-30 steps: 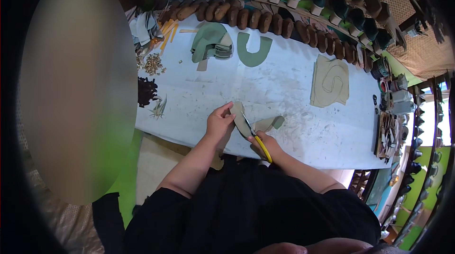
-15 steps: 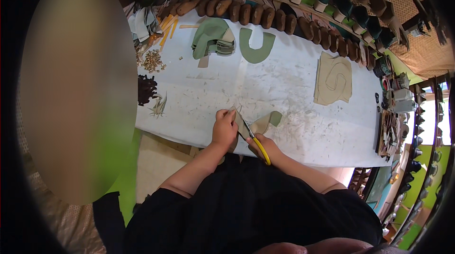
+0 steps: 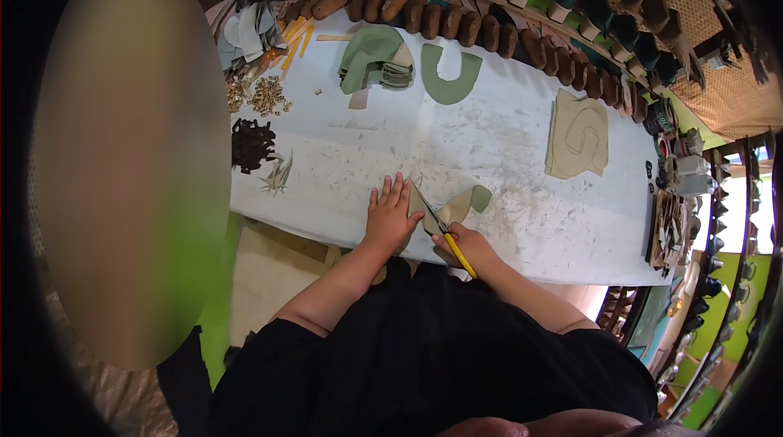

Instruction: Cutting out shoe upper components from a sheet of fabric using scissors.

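As right hand grips scissors, beige piece ahead

Looks bright across the surface. Glares white well beyond its right edge, blurs heavily past its left edge, curves and blackens toward the corners.

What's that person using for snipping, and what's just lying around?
Being used:
yellow-handled scissors, in the right hand
beige-and-green piece at the blades, by the left hand

Seemingly just lying about:
stack of green pieces
green U-shaped piece
beige sheet with curved lines
gold-coloured bits
dark heap
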Available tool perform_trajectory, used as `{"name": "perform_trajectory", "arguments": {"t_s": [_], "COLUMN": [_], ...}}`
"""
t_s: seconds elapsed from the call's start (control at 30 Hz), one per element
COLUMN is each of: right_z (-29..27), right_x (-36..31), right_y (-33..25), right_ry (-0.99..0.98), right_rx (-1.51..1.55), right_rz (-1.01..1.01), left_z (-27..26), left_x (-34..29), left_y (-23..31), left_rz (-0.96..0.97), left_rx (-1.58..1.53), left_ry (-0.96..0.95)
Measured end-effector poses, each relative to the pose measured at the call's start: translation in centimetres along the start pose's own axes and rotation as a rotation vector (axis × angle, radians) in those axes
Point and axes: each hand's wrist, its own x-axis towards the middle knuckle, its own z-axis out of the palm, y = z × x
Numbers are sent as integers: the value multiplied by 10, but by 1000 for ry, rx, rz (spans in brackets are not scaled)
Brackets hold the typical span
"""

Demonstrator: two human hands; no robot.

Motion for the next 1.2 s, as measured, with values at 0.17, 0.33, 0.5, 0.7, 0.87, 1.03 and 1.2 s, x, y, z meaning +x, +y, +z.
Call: {"name": "perform_trajectory", "arguments": {"t_s": [0.17,0.33,0.5,0.7,0.87,1.03,1.2], "right_z": [1,1,7,13,20,27,18], "right_x": [2,-1,1,1,2,10,6], "right_y": [7,0,4,4,9,24,12], "right_ry": [63,58,100,63,72,129,106], "right_rx": [-91,-116,-170,-6,68,20,-5], "right_rz": [-82,-58,-64,-47,-85,-125,-34], "left_z": [2,0,2,2,7,5,4], "left_x": [-1,-2,-3,-4,-5,-4,-5], "left_y": [-1,-2,-2,-1,-2,-2,-3], "left_rz": [1,5,3,5,15,12,20], "left_rx": [-25,-36,-35,-30,-55,-34,-31], "left_ry": [6,14,7,11,69,26,29]}}
